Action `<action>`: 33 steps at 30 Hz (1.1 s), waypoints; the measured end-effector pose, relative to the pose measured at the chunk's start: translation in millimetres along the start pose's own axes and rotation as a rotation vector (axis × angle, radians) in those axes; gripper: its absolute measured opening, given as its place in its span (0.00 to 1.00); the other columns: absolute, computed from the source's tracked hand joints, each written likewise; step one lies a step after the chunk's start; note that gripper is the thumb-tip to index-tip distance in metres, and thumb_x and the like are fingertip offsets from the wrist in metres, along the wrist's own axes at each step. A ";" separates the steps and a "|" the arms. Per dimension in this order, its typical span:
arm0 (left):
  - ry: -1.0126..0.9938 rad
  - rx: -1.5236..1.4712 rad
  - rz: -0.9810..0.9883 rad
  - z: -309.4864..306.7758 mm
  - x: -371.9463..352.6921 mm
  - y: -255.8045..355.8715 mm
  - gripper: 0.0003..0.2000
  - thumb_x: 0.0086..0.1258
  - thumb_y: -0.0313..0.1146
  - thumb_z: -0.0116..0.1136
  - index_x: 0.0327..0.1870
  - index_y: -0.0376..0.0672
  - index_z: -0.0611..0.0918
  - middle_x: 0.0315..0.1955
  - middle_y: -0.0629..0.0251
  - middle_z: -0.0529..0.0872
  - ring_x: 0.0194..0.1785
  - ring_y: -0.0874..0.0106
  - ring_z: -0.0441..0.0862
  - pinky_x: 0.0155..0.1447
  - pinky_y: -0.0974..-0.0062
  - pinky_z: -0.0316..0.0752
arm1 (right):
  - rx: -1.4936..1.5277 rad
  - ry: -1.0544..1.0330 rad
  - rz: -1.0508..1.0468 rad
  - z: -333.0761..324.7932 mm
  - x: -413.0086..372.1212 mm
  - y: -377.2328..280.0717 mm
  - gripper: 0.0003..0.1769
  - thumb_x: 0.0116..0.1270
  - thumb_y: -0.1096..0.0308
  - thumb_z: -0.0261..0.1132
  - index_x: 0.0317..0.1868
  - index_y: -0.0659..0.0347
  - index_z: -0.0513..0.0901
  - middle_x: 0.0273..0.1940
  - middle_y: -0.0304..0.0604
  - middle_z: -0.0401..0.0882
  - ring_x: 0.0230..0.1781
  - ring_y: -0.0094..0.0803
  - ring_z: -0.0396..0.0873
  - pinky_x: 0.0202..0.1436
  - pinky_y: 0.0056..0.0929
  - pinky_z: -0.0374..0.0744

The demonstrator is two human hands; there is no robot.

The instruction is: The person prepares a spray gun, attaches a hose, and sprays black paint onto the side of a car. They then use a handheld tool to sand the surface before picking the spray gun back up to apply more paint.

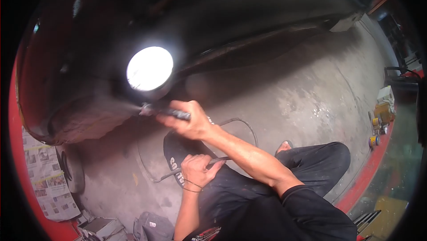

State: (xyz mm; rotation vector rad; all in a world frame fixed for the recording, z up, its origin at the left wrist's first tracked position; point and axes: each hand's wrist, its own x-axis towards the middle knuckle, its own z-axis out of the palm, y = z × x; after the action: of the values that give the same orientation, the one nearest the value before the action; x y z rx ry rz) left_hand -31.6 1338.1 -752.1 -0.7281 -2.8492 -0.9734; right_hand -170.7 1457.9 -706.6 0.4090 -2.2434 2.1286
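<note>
Dark bodywork [249, 1]: curved, glossy, filling the top of the view above the floor; rigid by its look, and any coating that is wet would mark at a touch.
Concrete floor [311, 98]: grey, stained, under the bodywork and around the seated person.
Dark trousers [316, 163]: legs folded on the floor.
Newspaper [51, 192]: printed sheets hanging at the left edge, thin and easily torn.
Bright white disc [150, 68]: just above the tool, glaring; I cannot tell whether it is a cup top or a lamp.
Right hand [191, 121]: fingers curled closed round the tool's grip.
Left hand [198, 170]: thumb and fingers closed on the hose, near the lap, a cord round the wrist.
Hose [168, 175]: thin and dark, looping over the floor; probably springy and light, best taken in a loose fist so it doesn't kink or drag.
Spray gun [180, 114]: in the right hand, near the lower bodywork, with a pale haze at its nozzle; likely stiff, moderately weighty and front-heavy, perhaps slick if paint has got on it. Take it by the grip, clear of the nozzle.
Small tin [374, 141]: by the red edge at right, well apart from both hands.
</note>
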 end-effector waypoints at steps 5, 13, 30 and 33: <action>-0.019 -0.010 0.061 -2.8 -0.9 0.7 0.25 0.61 0.54 0.81 0.19 0.47 0.79 0.16 0.66 0.80 0.23 0.63 0.80 0.35 0.64 0.69 | 0.141 0.325 0.151 -64.2 -17.8 21.8 0.26 0.74 0.45 0.78 0.36 0.63 0.91 0.27 0.33 0.86 0.28 0.18 0.77 0.30 0.27 0.76; -0.053 -0.062 0.156 -16.5 2.8 13.8 0.25 0.60 0.54 0.82 0.18 0.47 0.79 0.15 0.67 0.78 0.22 0.63 0.78 0.34 0.64 0.68 | 0.062 0.718 0.252 -189.9 -32.2 -28.9 0.32 0.77 0.32 0.68 0.40 0.56 0.89 0.26 0.29 0.80 0.20 0.16 0.73 0.21 0.19 0.69; -0.040 0.071 0.073 -6.4 11.0 24.9 0.27 0.55 0.52 0.84 0.18 0.47 0.74 0.16 0.66 0.76 0.22 0.61 0.75 0.33 0.63 0.63 | -0.279 1.327 0.210 -502.3 -19.7 -55.6 0.38 0.73 0.22 0.64 0.30 0.53 0.81 0.21 0.29 0.74 0.14 0.21 0.67 0.17 0.26 0.64; -0.034 0.076 0.058 -5.1 14.4 24.3 0.27 0.55 0.51 0.85 0.18 0.47 0.74 0.16 0.67 0.75 0.22 0.61 0.75 0.33 0.64 0.63 | -0.325 1.404 0.187 -531.8 -14.3 -40.3 0.38 0.73 0.23 0.65 0.29 0.52 0.81 0.21 0.29 0.74 0.14 0.21 0.67 0.17 0.26 0.63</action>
State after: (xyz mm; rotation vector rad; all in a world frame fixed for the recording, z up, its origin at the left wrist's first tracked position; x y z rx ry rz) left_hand -34.0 1358.0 -731.5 -0.8233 -2.8584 -0.8481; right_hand -235.4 1982.4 -633.4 -1.0053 -1.6034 1.2170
